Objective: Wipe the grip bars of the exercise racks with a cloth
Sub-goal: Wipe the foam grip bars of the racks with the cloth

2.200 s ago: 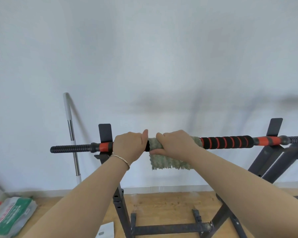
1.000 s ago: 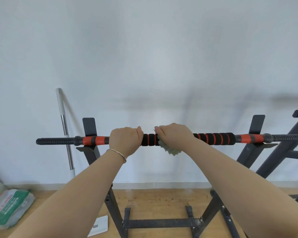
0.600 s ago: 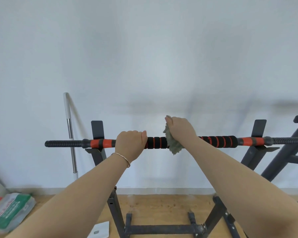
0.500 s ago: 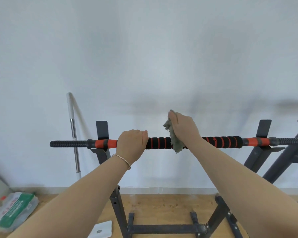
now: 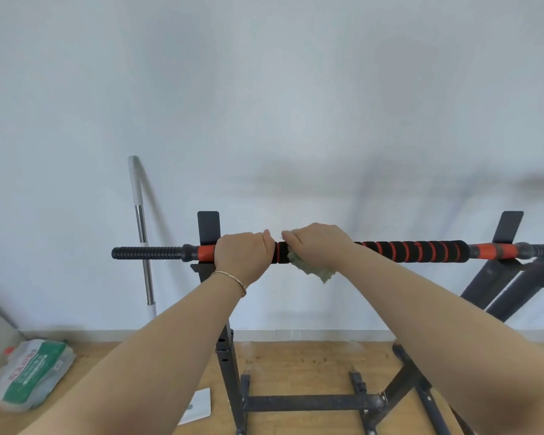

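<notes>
A: Where's the cloth sitting?

B: The crumpled pale-green cloth (image 5: 314,273) is bunched under the right hand (image 5: 318,249). It is pressed onto the long black foam bar with orange rings (image 5: 412,255), left of the bar's middle. A tuft hangs below the bar.

A: And the grip on each side?

B: The right hand's grip is curled over cloth and bar together. The left hand (image 5: 244,257) is just beside it, with a short stretch of bare foam between them. Its grip is wrapped round the bar itself, by the left upright of the dark metal rack (image 5: 225,350).

A: How do you expect these to handle?

B: The cloth looks soft and light, so it will likely slide or bunch unless it is squeezed against the padding. The foam seems squashy and grippy, and I'd guess it drags on the cloth. The bar only lies in the rack's cradles, so it may roll. Holding it by the padding, as the left hand does, seems sensible.

A: Count them for me.

B: There is one cloth, one padded bar, two hands, two upright cradle plates (image 5: 208,227) and one rack under the bar. Part of a second dark frame (image 5: 525,282) shows at the right edge. Apart from those, one silver-and-white pole (image 5: 142,233) leans on the wall (image 5: 264,105). One green-and-white plastic bag (image 5: 32,372) lies on the wooden floor (image 5: 296,365), and one thin bracelet (image 5: 233,277) is on the left wrist.
</notes>
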`<state>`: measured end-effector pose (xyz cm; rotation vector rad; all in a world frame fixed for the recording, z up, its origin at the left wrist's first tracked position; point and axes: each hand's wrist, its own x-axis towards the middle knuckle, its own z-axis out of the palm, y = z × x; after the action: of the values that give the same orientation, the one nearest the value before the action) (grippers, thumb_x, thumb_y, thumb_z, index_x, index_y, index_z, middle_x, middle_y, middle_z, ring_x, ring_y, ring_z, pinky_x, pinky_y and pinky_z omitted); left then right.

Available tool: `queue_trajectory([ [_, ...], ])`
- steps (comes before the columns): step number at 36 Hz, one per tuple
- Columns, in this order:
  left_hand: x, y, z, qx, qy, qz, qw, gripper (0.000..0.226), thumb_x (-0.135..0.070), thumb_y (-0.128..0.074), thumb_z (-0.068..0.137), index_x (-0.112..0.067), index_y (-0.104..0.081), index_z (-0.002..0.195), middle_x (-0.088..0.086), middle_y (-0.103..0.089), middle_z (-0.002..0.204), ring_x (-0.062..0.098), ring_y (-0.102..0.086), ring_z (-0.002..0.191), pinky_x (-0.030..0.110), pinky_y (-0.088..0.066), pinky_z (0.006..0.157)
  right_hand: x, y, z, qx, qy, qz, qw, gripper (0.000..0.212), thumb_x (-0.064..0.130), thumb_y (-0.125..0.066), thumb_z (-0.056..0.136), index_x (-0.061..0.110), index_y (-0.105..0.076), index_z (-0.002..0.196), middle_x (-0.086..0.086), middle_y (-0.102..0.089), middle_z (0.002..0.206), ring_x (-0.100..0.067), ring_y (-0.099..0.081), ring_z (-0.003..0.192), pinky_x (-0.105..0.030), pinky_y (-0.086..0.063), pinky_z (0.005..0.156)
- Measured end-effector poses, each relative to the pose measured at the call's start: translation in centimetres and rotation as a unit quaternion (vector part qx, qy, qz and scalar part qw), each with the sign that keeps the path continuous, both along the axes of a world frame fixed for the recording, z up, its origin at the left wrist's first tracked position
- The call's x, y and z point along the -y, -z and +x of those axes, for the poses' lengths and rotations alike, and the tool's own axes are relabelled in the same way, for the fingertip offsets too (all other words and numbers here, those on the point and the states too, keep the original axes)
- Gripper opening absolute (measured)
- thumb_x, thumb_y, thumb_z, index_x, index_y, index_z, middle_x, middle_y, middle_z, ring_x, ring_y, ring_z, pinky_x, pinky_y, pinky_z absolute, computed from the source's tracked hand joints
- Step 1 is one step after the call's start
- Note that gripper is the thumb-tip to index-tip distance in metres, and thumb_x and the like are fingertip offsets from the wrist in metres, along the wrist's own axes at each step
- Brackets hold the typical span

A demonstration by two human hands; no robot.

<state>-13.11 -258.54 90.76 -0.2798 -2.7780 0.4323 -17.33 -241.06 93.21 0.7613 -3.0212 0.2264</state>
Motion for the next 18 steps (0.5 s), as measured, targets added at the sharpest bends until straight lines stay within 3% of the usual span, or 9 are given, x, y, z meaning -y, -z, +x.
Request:
queue_trajectory([
  [2, -0.1, -0.1, 0.2, -0.009, 0.004, -0.001, 1.0, 0.015, -0.009, -0.04, 0.091, -0.017, -0.048, 0.101, -0.002, -0.04, 0.066, 0.024, -0.047, 0.058, 0.026, -0.035, 0.057, 0.5, -0.5, -0.7, 0.095, 0.038, -0.007, 0.995, 0.043, 0.038, -0.022, 0.104, 0.02, -0.05, 0.077, 0.0, -0.06, 0.078, -0.021, -0.054, 0.078, -0.038, -0.046, 0.075],
  [6, 0.1, 0.1, 0.4, -0.005, 0.013, 0.01, 1.0, 0.007, -0.012, -0.048, 0.086, -0.019, -0.047, 0.088, -0.003, -0.034, 0.059, 0.022, -0.043, 0.051, 0.026, -0.032, 0.055, 0.9, -1.3, -1.9, 0.209, 0.049, -0.017, 0.977, 0.056, 0.048, -0.022, 0.104, 0.014, -0.064, 0.092, -0.003, -0.066, 0.092, -0.022, -0.061, 0.088, -0.037, -0.045, 0.082],
  [9, 0.3, 0.0, 0.5, -0.043, 0.015, 0.01, 0.999, 0.021, -0.014, -0.073, 0.061, -0.017, -0.053, 0.066, -0.003, -0.037, 0.045, 0.019, -0.025, 0.038, 0.022, -0.024, 0.047, 0.8, -1.5, -2.6, 0.249, 0.06, -0.022, 0.966, 0.057, 0.055, -0.027, 0.101, 0.016, -0.069, 0.094, -0.003, -0.072, 0.094, -0.022, -0.068, 0.091, -0.039, -0.05, 0.091],
  [13, 0.7, 0.4, 0.8, -0.095, 0.04, 0.04, 0.994, 0.025, -0.005, -0.074, 0.057, -0.015, -0.051, 0.061, -0.001, -0.041, 0.045, 0.018, -0.023, 0.041, 0.023, -0.024, 0.048, 0.5, -1.5, -3.3, 0.246, 0.092, -0.063, 0.963, 0.057, 0.058, -0.032, 0.101, 0.017, -0.071, 0.1, -0.003, -0.072, 0.098, -0.022, -0.068, 0.092, -0.038, -0.05, 0.09],
  [16, 0.7, 0.7, 0.8, -0.115, 0.044, 0.056, 0.991, 0.02, -0.001, -0.065, 0.066, -0.014, -0.05, 0.068, 0.001, -0.043, 0.056, 0.021, -0.03, 0.05, 0.029, -0.024, 0.053, 0.1, -1.4, -3.9, 0.185, 0.13, -0.132, 0.965, 0.059, 0.055, -0.03, 0.103, 0.01, -0.068, 0.104, -0.005, -0.068, 0.105, -0.024, -0.061, 0.097, -0.035, -0.044, 0.087],
  [18, 0.5, 0.4, 1.0, -0.092, 0.025, 0.07, 0.993, 0.018, -0.001, -0.063, 0.069, -0.012, -0.053, 0.081, 0.003, -0.049, 0.069, 0.022, -0.042, 0.058, 0.031, -0.031, 0.054, -0.3, -1.5, -3.7, 0.134, 0.134, -0.204, 0.961, 0.057, 0.05, -0.029, 0.104, 0.009, -0.068, 0.094, -0.006, -0.068, 0.1, -0.024, -0.06, 0.094, -0.033, -0.041, 0.08],
])
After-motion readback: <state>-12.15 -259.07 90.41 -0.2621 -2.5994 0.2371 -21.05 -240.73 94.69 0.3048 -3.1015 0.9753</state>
